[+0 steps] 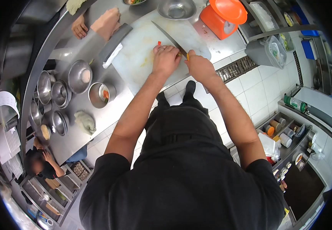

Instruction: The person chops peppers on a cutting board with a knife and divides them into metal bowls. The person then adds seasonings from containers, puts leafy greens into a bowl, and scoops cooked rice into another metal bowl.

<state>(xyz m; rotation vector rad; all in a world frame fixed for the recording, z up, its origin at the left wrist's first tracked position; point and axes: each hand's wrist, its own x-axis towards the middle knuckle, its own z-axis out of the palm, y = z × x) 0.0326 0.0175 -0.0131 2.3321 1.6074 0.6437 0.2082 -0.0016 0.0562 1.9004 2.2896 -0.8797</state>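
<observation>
On the white cutting board (pixel 131 73), my left hand (pixel 166 59) presses down with curled fingers. A small red vegetable piece (pixel 159 43) pokes out at its far edge; the rest of what lies under the fingers is hidden. My right hand (pixel 201 69) is closed round the yellow handle of a long kitchen knife (pixel 168 37). The blade slants away to the far left, its heel close beside my left fingertips. Small yellowish bits lie on the board left of my hand. A folded white cloth (pixel 113 55) rests at the board's left edge.
Metal bowls (pixel 79 76) and a pot (pixel 102 95) with red pieces stand left. An orange scale (pixel 221 21) and a steel bowl (pixel 176 8) sit beyond the board. Another person's hand (pixel 79 27) rests far left; a second person (pixel 45 163) is lower left. A grey bin (pixel 265 51) stands right.
</observation>
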